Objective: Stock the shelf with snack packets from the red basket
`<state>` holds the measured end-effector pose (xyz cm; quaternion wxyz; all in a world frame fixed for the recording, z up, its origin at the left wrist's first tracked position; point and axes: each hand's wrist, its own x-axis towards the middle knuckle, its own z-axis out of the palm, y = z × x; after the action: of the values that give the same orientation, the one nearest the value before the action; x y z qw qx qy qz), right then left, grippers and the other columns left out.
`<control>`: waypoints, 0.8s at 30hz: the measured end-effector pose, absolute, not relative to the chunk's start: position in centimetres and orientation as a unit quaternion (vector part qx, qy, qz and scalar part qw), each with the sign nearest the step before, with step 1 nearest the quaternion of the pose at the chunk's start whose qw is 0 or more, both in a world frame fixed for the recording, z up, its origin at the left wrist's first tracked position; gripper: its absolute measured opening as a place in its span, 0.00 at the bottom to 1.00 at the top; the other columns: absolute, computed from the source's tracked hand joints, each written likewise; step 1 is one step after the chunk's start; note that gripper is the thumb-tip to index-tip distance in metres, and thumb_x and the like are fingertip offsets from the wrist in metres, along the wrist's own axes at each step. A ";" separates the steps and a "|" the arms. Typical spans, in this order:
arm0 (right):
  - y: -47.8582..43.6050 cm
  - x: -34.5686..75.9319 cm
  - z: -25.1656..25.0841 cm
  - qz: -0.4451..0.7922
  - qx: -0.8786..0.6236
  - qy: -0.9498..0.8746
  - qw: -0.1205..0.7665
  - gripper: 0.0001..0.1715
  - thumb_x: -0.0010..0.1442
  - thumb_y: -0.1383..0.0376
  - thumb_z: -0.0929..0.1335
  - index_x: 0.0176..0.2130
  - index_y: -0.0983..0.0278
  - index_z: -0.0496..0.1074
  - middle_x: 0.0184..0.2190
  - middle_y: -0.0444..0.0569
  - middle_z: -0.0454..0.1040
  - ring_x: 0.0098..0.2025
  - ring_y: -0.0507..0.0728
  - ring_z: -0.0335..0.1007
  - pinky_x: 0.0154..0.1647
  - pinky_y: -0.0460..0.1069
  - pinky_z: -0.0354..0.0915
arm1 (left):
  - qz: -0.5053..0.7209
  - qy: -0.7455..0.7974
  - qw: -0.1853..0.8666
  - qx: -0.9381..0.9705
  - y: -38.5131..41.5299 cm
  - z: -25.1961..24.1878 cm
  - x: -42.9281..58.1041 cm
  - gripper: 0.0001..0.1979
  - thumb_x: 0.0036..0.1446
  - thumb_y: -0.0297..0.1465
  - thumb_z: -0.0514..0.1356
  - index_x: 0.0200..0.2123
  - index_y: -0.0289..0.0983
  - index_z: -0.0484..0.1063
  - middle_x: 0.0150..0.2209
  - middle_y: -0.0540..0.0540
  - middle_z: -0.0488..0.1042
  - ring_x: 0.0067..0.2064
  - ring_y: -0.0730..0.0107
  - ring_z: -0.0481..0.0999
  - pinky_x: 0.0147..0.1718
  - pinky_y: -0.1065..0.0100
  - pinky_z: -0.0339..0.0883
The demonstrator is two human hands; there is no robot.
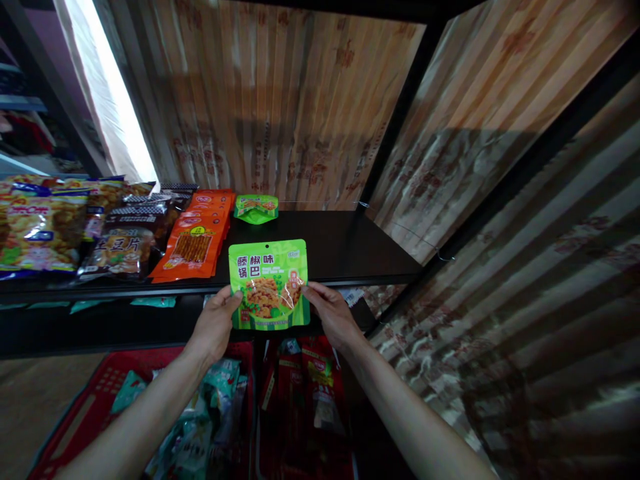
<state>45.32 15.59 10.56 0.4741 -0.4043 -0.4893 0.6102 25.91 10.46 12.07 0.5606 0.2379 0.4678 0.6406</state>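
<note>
A bright green snack pouch (270,283) with pictures of crispy rice pieces is held upright in front of the shelf edge, its printed face towards me. My left hand (215,323) pinches its left side, thumb on the front. On the opposite side, my right hand (333,313) pinches the pouch the same way. Behind it, a second green pouch (256,208) stands on the black shelf (340,243). Orange snack packets (197,237) lie overlapping just left of that one.
Dark potato-chip bags (123,243) and yellow-and-blue snack bags (45,230) fill the shelf's left. Below, a red basket (83,413) holds teal packets (193,427); red packets (320,380) are beside it. A black post (400,113) and patterned curtain (300,87) stand behind.
</note>
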 end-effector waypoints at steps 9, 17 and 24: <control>15.3 45.6 10.2 0.610 -0.421 -0.518 0.428 0.20 0.47 0.50 0.72 0.32 0.62 0.78 0.27 0.43 0.76 0.28 0.52 0.69 0.28 0.46 0.63 | 0.660 0.457 0.552 0.227 10.6 12.7 25.9 0.20 0.36 0.35 0.71 0.35 0.34 0.75 0.36 0.44 0.80 0.43 0.58 0.77 0.44 0.60 0.70; 15.5 45.4 10.2 0.635 -0.410 -0.452 0.473 0.24 0.42 0.50 0.75 0.36 0.63 0.79 0.31 0.47 0.79 0.31 0.56 0.74 0.31 0.50 0.70 | 0.609 0.460 0.588 0.268 10.2 12.9 25.8 0.17 0.40 0.31 0.69 0.36 0.34 0.75 0.36 0.44 0.79 0.42 0.60 0.77 0.44 0.59 0.71; 15.6 45.3 10.4 0.630 -0.410 -0.423 0.506 0.23 0.40 0.50 0.76 0.34 0.61 0.79 0.31 0.46 0.80 0.32 0.59 0.75 0.33 0.55 0.72 | 0.586 0.423 0.622 0.301 9.7 12.7 26.5 0.23 0.40 0.28 0.70 0.43 0.38 0.72 0.44 0.45 0.77 0.47 0.60 0.75 0.51 0.51 0.67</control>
<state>45.31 15.63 10.44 0.5065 -0.4095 -0.4229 0.6300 26.51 9.70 12.70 0.6221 0.3014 0.4229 0.5859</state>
